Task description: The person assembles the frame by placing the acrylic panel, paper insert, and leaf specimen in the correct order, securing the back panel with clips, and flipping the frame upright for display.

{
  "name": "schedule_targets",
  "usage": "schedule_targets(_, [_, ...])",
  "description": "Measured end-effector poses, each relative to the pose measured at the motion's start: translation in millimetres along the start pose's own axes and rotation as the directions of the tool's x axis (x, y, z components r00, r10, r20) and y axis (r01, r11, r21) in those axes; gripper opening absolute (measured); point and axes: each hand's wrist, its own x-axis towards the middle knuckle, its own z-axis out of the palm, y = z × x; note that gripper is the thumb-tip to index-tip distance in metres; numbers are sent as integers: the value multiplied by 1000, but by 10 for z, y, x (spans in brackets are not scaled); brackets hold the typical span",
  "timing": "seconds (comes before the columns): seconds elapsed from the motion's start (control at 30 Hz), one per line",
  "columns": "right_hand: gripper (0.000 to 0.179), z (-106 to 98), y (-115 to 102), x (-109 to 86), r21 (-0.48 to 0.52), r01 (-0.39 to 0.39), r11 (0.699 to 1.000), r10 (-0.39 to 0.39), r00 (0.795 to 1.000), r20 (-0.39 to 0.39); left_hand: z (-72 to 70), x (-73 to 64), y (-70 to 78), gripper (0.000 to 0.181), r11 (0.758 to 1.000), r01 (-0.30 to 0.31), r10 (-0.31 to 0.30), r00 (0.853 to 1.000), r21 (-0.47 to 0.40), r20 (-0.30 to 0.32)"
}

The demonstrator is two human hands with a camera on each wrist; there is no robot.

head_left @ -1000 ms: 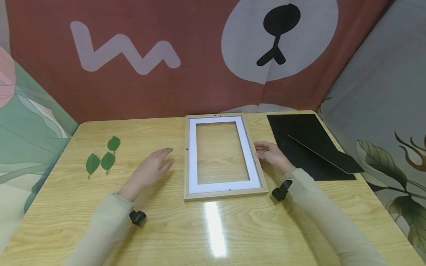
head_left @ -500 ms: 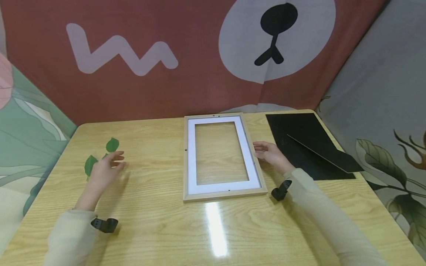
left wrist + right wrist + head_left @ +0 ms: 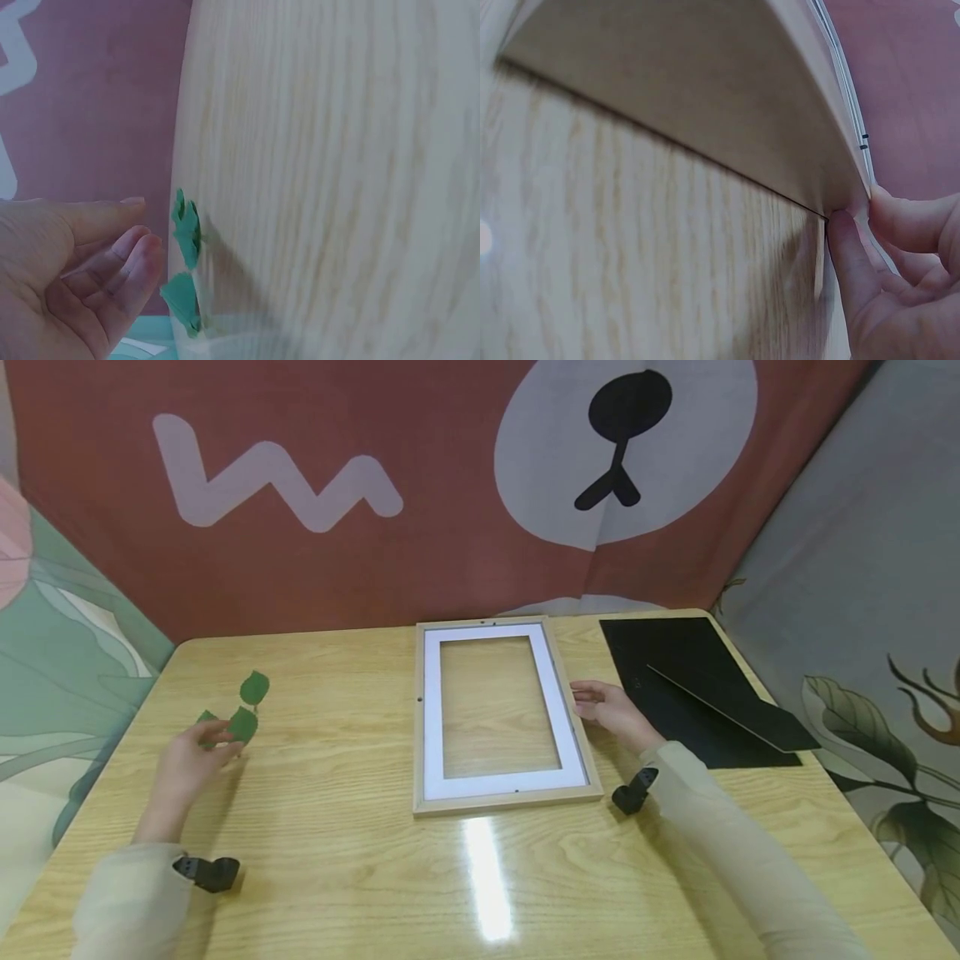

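Three green leaves (image 3: pixel 243 725) lie in a loose group on the left of the wood-grained surface (image 3: pixel 337 877): one far, one in the middle, one to the left and partly hidden by fingers. The left hand (image 3: pixel 187 764) is over that left leaf; the left wrist view shows its grip loosely parted, thumb and fingertips apart with nothing between them, just beside the leaves.

At the middle, reaching to the far edge, a pale wooden frame (image 3: pixel 510 800) lies flat, with a white mat (image 3: pixel 433 718) inside it and wood grain showing through the opening. The right hand (image 3: pixel 613 714) touches the right side of the frame with its fingertips; whether this grip pinches the edge, I cannot tell.

To the right of that hand lies a black board (image 3: pixel 675 643), and a black flap (image 3: pixel 720 710) slants across it. Beyond the surface hangs a reddish-brown cloth (image 3: pixel 435 568). Each wrist carries a small black device (image 3: pixel 213 874) by a pale sleeve (image 3: pixel 127 902).
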Motion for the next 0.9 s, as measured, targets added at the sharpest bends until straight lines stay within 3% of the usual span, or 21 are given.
schedule_targets(0.27, [49, -3, 14, 16, 3, -7, 1000, 7, 1000, -16, -16, 19, -81, 60, 998, 68, -67, 996, -7, 53])
schedule_targets(0.53, [49, 6, 12, 17, 9, -14, 1000, 14, 1000, -20, -24, 70, -146, 78, 992, 121, -124, 978, 29, 168])
schedule_targets(0.9, [49, -1, 6, 9, 15, -23, 1000, 23, 1000, -18, 26, 109, -130, 61, 993, 113, -117, 983, 39, 143])
